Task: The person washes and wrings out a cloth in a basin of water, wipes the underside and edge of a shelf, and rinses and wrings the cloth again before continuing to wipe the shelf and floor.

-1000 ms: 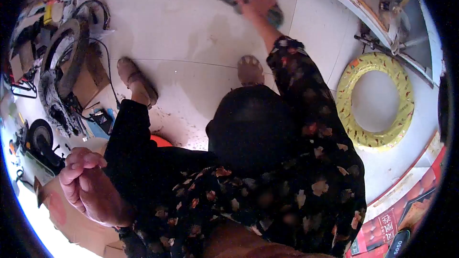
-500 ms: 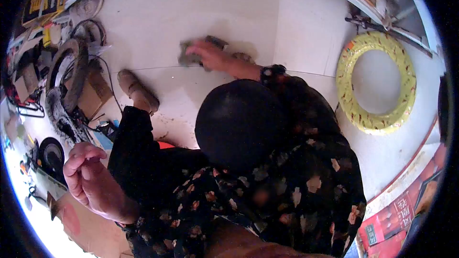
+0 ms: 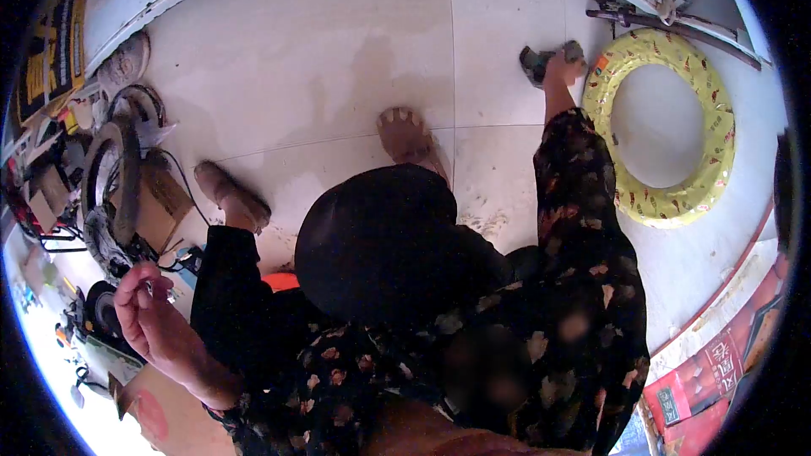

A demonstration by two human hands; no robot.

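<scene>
My right hand (image 3: pixel 564 70) is stretched forward to the pale tiled floor, closed over a crumpled dark grey-green rag (image 3: pixel 534 64) that sticks out on both sides of the fingers. Just right of it lies a ring-shaped bundle in yellow printed wrapping (image 3: pixel 716 131), like a packaged tire. My left hand (image 3: pixel 154 325) is raised at the left, over the clutter, with its fingers curled toward the thumb. Whether something small sits between those fingers cannot be made out. The black-clad knee (image 3: pixel 380 241) fills the middle of the view.
Two brown shoes (image 3: pixel 404 135) stand on the floor. Along the left are a worn tire (image 3: pixel 127 177), a cardboard box (image 3: pixel 162 203) and cables. A metal bar (image 3: pixel 676 36) lies at the upper right. Red printed packaging (image 3: pixel 701 380) is at the lower right.
My right hand has swept right with the rag, from in front of the knee to beside the yellow ring. The view has shifted slightly, and the second shoe now shows. My left hand stays curled.
</scene>
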